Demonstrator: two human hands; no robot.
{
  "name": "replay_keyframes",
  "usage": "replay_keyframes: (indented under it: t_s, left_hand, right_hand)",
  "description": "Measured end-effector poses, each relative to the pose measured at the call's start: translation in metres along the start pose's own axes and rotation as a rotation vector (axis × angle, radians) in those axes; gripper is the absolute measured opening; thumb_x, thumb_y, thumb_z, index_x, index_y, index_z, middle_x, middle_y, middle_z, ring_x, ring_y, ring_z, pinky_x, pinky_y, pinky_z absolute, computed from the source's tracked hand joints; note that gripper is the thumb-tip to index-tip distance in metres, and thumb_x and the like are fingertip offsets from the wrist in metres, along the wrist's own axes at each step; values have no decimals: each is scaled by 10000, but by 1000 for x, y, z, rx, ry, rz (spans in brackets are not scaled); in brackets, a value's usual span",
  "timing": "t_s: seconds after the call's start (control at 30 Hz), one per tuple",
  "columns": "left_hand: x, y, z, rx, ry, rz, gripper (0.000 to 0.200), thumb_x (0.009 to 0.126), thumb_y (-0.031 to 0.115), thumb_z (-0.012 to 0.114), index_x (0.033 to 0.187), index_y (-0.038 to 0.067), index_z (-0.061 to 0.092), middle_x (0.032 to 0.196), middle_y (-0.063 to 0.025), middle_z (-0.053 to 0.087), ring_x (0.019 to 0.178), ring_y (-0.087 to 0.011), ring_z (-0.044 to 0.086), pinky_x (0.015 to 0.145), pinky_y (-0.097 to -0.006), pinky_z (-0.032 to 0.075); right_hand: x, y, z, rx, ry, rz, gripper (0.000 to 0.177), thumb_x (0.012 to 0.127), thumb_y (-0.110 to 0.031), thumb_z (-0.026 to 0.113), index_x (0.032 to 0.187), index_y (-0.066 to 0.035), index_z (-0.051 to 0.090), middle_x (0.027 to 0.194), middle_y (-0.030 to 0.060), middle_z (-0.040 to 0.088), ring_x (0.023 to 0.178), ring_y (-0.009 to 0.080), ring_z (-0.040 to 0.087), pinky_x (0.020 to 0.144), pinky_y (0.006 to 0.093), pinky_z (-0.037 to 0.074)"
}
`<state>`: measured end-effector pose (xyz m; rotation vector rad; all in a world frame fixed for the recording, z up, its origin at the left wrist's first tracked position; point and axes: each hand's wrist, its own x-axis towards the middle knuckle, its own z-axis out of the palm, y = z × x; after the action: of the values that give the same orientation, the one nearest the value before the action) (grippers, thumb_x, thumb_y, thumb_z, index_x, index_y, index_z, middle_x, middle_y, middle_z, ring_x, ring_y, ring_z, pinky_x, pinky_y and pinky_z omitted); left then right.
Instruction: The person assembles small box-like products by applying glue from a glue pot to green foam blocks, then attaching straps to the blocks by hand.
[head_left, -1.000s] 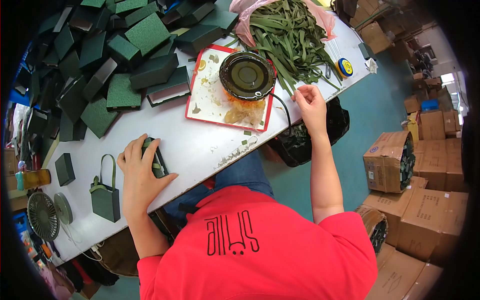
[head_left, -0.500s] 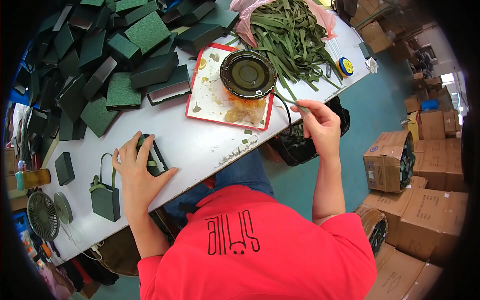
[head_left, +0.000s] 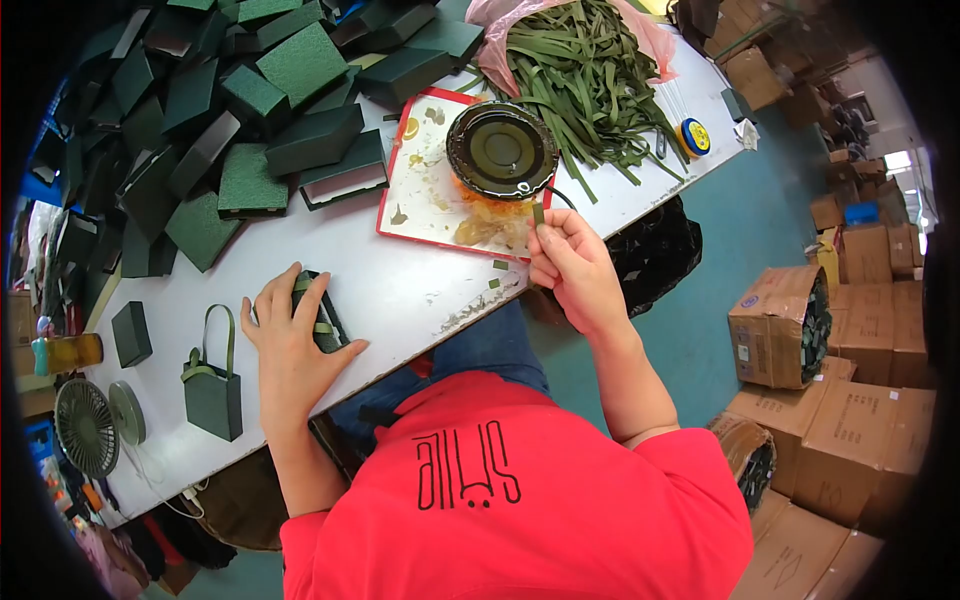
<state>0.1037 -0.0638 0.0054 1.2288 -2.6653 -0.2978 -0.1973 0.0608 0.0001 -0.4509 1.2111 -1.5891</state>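
Note:
My left hand (head_left: 290, 345) rests over a dark green box (head_left: 330, 332) near the table's front edge, thumb on one side and fingers on the other. A green ribbon band crosses this box, partly hidden by the fingers. In a pinch, my right hand (head_left: 582, 275) holds a green ribbon (head_left: 538, 213); its tip shows above the fingers. That hand is just in front of a round black pot (head_left: 502, 150) of dark, glossy liquid. The pot stands on a white, red-edged board (head_left: 410, 222) stained with amber residue.
Many dark green boxes (head_left: 255, 180) are heaped at the back left. Green ribbons (head_left: 580, 75) spill from a pink bag. A box with a ribbon handle (head_left: 212, 400) and a small fan (head_left: 86, 428) stand at left; cardboard cartons (head_left: 775, 325) line the right.
My right hand has moved left and toward me, from right of the pot to the board's front corner, bringing the ribbon along. My left hand stays on the box.

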Motion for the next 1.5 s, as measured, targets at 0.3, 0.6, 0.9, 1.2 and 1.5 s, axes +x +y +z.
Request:
replay_keyframes:
  t_s: [0.3, 0.6, 0.9, 1.2, 1.5]
  left_hand:
    - [-1, 0, 2, -13, -5, -7, 868, 539, 300, 919, 1320, 146, 572, 1424, -120, 483, 1333, -333, 412, 1116, -643, 214]
    - [-4, 1, -5, -67, -77, -121, 1058, 533, 253, 922, 1471, 156, 443, 1501, -67, 448, 1383, -351, 365, 1112, -555, 279]
    - [-6, -1, -5, -37, -70, -88, 1051, 528, 227, 920, 1460, 118, 445, 1488, -73, 461, 1356, -332, 391, 1088, -514, 309]
    - [-6, -3, -1, -220, 33, -75, 1054, 517, 252, 929, 1440, 66, 455, 1446, -126, 487, 1317, -338, 438, 1081, -480, 317]
    - [10, 15, -13, -588, -5, 259, 1061, 524, 347, 941, 1431, 58, 474, 1381, -133, 504, 1286, -348, 457, 1070, -453, 335]
  right_hand:
    - [19, 7, -2, -34, 104, -60, 159, 1024, -172, 581, 999, -18, 549, 771, 15, 584, 511, 16, 339, 466, 201, 273]
    - [30, 7, 1, -60, 146, -54, 191, 1000, -201, 625, 933, -33, 567, 710, 6, 574, 508, 19, 366, 445, 200, 260]
    - [33, 9, -3, -39, 153, -21, 180, 977, -195, 639, 878, -71, 554, 677, -4, 557, 490, 24, 359, 427, 199, 247]
    - [6, 6, 10, -102, 137, -57, 163, 974, -162, 633, 882, -53, 552, 698, 7, 572, 511, 22, 369, 455, 196, 258]
    - [-36, 16, 57, -290, -403, 320, 145, 989, -176, 611, 935, -44, 586, 729, -11, 600, 610, 14, 474, 545, 182, 347]
